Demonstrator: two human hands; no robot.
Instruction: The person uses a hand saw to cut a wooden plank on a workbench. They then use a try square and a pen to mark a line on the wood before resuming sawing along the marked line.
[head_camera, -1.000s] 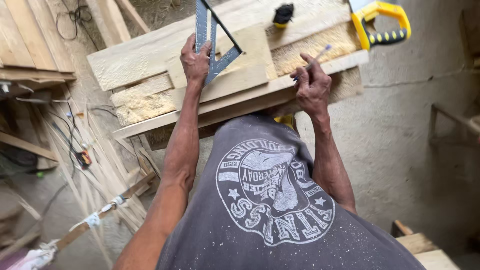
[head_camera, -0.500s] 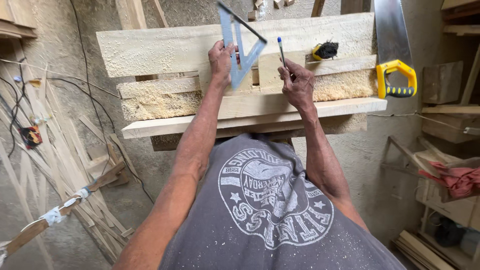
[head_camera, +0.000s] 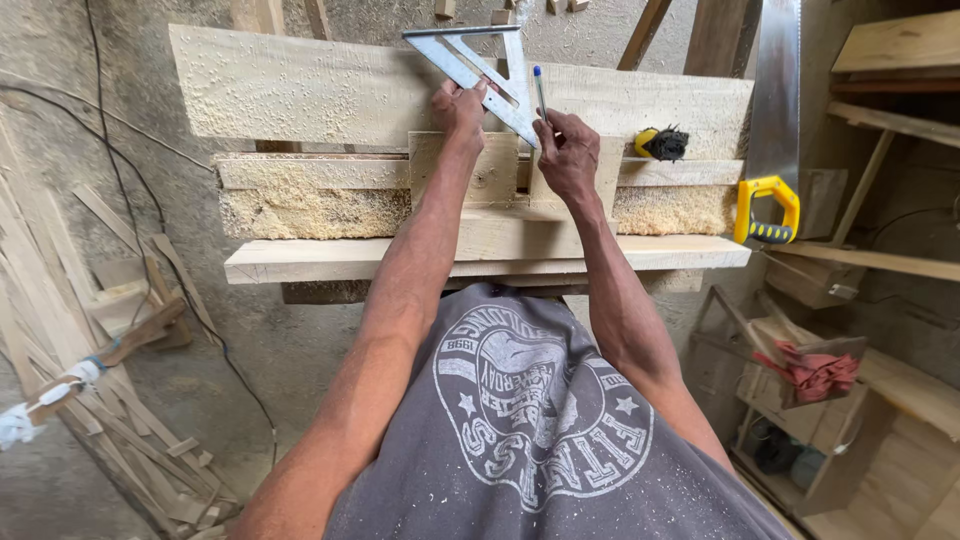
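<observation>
Marking a board against a metal square

Pressing down, the left hand (head_camera: 458, 105) holds its grip on a metal triangular square (head_camera: 487, 68) laid over a short wooden board (head_camera: 490, 170) near the bench's (head_camera: 300, 258) far edge. The right hand (head_camera: 568, 150) pinches a blue pen (head_camera: 540, 92) upright beside the square's slanted edge. A yellow-handled saw (head_camera: 770, 150) hangs off the bench's right end.

A woodworking shop: rough planks (head_camera: 300, 95) dusted with sawdust form the bench, a yellow-handled handsaw (head_camera: 770, 150) lies at its end, offcut strips (head_camera: 110, 400) pile on the concrete floor, and timber shelving (head_camera: 900, 60) stands alongside.
</observation>
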